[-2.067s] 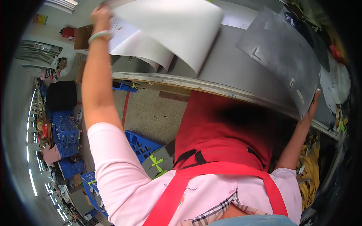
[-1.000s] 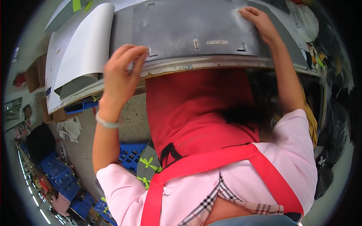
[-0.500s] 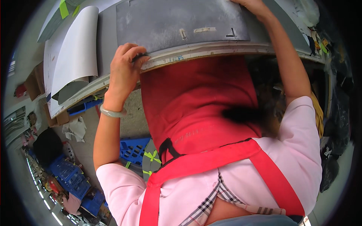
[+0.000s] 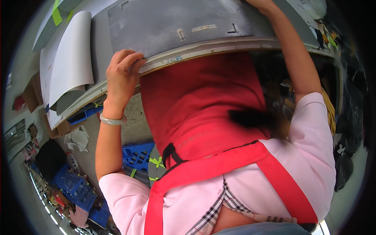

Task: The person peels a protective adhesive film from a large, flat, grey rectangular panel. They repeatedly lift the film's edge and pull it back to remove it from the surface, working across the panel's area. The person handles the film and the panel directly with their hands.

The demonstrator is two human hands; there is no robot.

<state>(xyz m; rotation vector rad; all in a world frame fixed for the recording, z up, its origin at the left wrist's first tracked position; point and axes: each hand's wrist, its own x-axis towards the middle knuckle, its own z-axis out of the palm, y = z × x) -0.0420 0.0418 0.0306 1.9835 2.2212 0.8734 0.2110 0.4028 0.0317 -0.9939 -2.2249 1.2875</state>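
A dark grey rectangular board (image 4: 176, 25) with pale smudges, a few slots and corner marks lies on the grey-topped table. My left hand (image 4: 122, 76), wearing a pale bangle (image 4: 112, 120), is at the board's near left corner, by the table's front edge (image 4: 196, 52). Its fingers are curled and pressed towards the thumb; what is between them, if anything, is hidden. At the top of the picture, my right hand (image 4: 261, 4) reaches to the board's far right side. Its fingertips run out of the frame, so their grip does not show.
A curled white sheet (image 4: 74, 51) lies on the table left of the board. Under and beside the table are blue plastic crates (image 4: 76, 184), cardboard boxes (image 4: 35, 92) and crumpled paper (image 4: 77, 137). Black plastic bags (image 4: 344, 168) stand at the right.
The whole view has shifted slightly, so table and board appear further left and higher. My left fingers have closed slightly, hiding the dark gap between them and the thumb. Both hands keep their places.
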